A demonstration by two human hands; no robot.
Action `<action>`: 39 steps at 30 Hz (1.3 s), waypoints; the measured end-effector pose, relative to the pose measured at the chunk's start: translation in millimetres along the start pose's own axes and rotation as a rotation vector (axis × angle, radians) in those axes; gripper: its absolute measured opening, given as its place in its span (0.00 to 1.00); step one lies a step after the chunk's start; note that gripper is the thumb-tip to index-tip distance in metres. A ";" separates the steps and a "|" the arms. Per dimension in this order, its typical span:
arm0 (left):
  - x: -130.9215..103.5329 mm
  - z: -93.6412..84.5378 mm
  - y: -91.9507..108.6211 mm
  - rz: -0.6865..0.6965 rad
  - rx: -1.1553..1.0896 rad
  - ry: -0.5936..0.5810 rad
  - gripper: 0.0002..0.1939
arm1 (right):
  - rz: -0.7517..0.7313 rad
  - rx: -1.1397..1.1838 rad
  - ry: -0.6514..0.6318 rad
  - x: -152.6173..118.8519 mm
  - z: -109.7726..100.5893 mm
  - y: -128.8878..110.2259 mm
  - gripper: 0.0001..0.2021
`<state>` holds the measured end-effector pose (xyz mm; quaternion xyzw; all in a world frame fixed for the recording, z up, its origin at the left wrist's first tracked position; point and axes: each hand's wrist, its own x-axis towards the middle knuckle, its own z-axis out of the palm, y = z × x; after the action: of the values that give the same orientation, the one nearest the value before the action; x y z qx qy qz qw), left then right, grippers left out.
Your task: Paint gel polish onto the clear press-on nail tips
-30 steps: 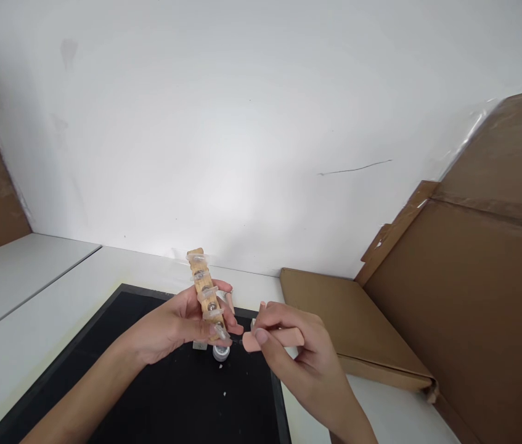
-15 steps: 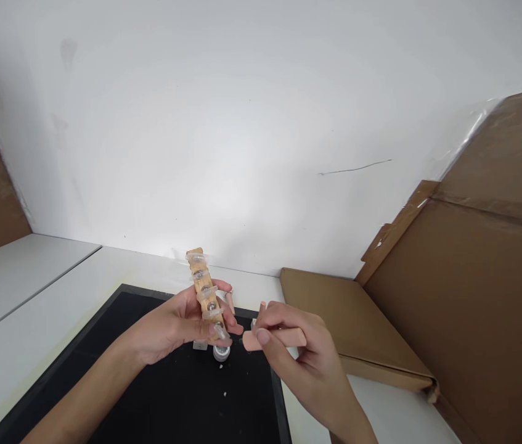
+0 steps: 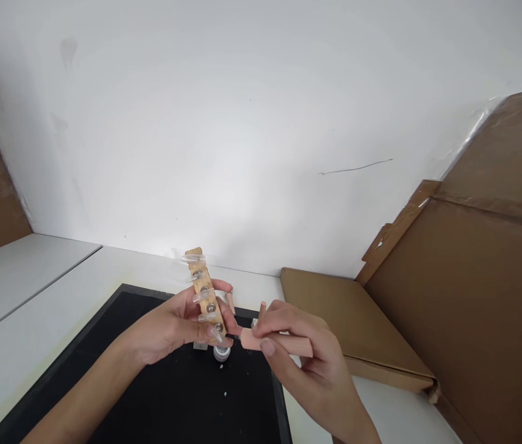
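Observation:
My left hand (image 3: 175,327) is closed around a wooden strip (image 3: 204,287), tilted upright, with several metal studs along it. Clear false nail tips (image 3: 204,296) stick out sideways from the strip; my thumb presses near the lowest one. My right hand (image 3: 304,354) pinches a thick peach-coloured stick (image 3: 293,344), whose broad end points at the strip's lower end, close to my left fingertips. Behind my right fingers stands a thin peach-coloured rod (image 3: 262,308); whether it joins the stick I cannot tell. A small round jar (image 3: 221,353) sits below the strip.
A black mat (image 3: 172,401) with small pale crumbs lies on the white table (image 3: 15,376). Another peach-coloured piece (image 3: 230,301) and a small pale block (image 3: 200,346) are near my left hand. A flat cardboard box (image 3: 353,314) lies to the right, beside tall cardboard (image 3: 487,296).
The wooden strip has turned slightly in my left hand, so its nail tips point more to the left. My right hand has shifted slightly, with the stick's rear end a bit lower.

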<state>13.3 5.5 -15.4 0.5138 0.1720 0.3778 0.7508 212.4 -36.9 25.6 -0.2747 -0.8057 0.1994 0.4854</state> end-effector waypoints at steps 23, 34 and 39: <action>1.4 3.2 3.0 -0.066 -0.127 0.011 0.25 | -0.001 -0.050 -0.049 2.0 1.3 -4.4 0.10; 2.1 2.2 3.3 -0.067 -0.123 0.006 0.24 | 0.010 -0.086 -0.049 2.7 1.0 -3.8 0.09; 1.8 2.4 3.5 -0.070 -0.127 -0.007 0.24 | 0.023 -0.109 -0.058 2.8 1.0 -4.5 0.09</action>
<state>14.6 6.0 -11.0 0.4601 0.1630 0.3599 0.7952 209.4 -38.7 29.6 -0.3043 -0.8258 0.1685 0.4439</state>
